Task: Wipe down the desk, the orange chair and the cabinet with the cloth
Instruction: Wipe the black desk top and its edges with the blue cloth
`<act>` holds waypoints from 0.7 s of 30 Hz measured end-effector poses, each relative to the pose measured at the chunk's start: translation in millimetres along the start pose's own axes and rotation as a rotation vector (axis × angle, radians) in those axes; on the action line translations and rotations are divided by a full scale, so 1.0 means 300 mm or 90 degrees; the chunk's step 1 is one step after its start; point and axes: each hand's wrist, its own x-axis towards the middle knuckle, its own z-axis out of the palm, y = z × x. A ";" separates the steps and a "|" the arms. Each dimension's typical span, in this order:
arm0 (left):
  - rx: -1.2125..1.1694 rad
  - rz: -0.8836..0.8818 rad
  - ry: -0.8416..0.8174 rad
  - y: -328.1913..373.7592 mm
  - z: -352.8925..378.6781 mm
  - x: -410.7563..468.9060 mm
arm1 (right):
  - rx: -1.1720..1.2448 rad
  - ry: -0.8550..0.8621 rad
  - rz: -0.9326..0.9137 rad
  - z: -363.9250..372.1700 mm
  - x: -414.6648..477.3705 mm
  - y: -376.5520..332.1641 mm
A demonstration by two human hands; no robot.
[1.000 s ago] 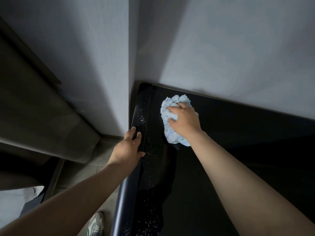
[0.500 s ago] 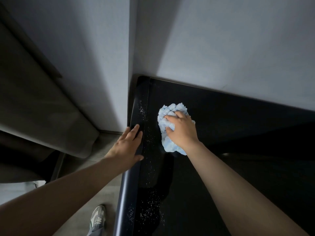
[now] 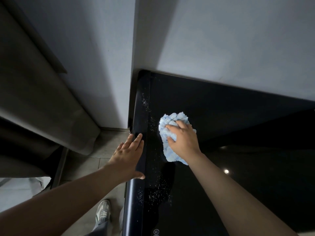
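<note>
A glossy black top, probably the cabinet, fills the right half of the view, tucked into a wall corner. A fluffy light-blue cloth lies bunched on it near the left edge. My right hand presses down on the cloth with its fingers curled into the fabric. My left hand rests with straight fingers on the rounded dark left edge of the top. White specks dot the surface along that edge and nearer to me. The orange chair and the desk are out of view.
Grey walls meet in a corner right behind the black top. A grey upholstered piece stands at the left over tiled floor. My shoe shows below, close to the cabinet's side.
My right hand has drawn the cloth back from the far corner towards me across the black top. My left hand has stayed on the left edge.
</note>
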 end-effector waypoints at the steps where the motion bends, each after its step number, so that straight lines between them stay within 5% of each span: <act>1: 0.007 0.004 0.000 0.003 0.004 -0.009 | 0.002 0.000 0.004 0.003 -0.017 -0.004; 21: 0.158 -0.004 -0.081 0.053 0.059 -0.106 | 0.037 0.003 0.100 0.076 -0.319 -0.077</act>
